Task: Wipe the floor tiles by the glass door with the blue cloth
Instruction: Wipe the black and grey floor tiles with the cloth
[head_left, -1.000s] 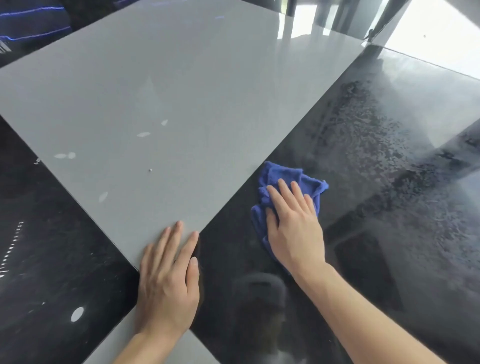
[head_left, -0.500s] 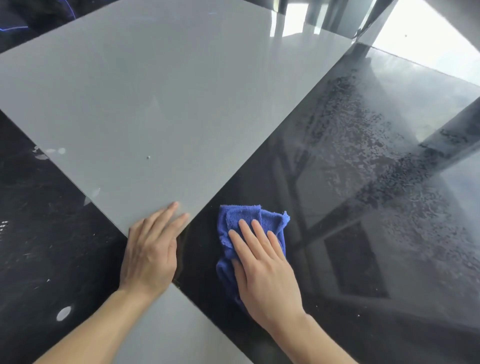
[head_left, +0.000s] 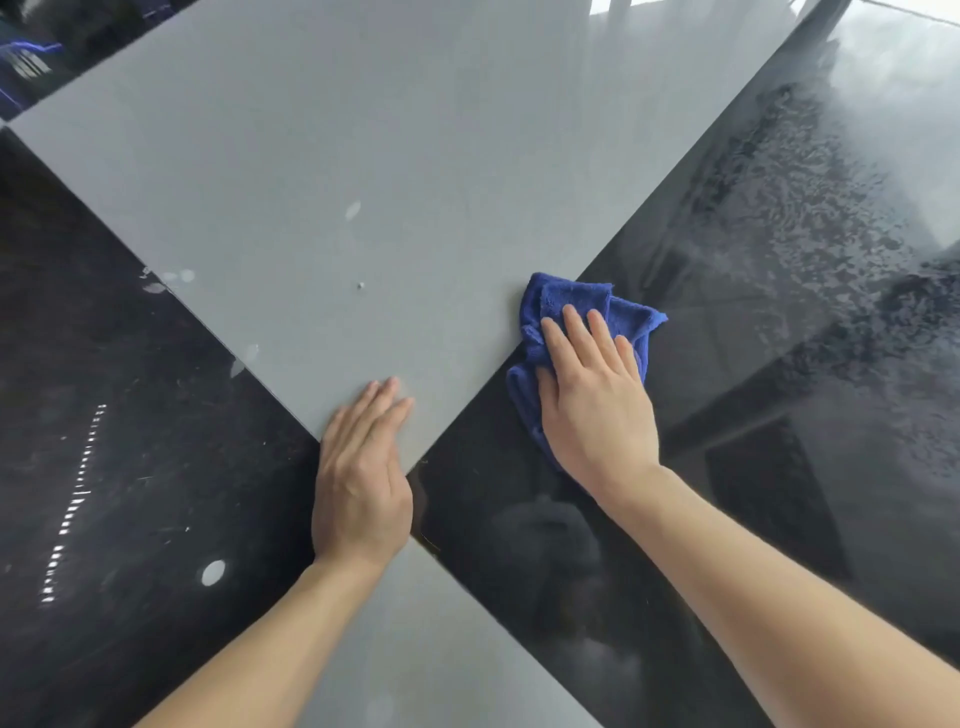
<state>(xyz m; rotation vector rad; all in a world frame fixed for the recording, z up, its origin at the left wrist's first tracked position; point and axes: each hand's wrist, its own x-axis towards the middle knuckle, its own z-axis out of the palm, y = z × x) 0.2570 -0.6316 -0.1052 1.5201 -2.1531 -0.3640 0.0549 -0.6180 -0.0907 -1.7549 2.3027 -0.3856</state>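
A crumpled blue cloth (head_left: 576, 306) lies across the seam between a large grey tile (head_left: 389, 171) and a glossy black tile (head_left: 779, 322). My right hand (head_left: 592, 395) presses flat on the cloth with straight fingers, covering its near half. My left hand (head_left: 363, 467) rests flat on the near corner of the grey tile, fingers straight and together. Wet smears and speckles cover the black tile to the right of the cloth.
Another black tile (head_left: 130, 467) fills the left side, with scratches, a white spot (head_left: 213, 572) and light reflections. A second grey tile (head_left: 415, 649) starts between my forearms. Pale smudges (head_left: 353, 209) mark the big grey tile. Bright reflected window light shows at the top right (head_left: 904, 52).
My right hand slid the cloth back away from me and to the right, up onto the seam with the grey tile. My left hand stayed flat on the grey tile's corner.
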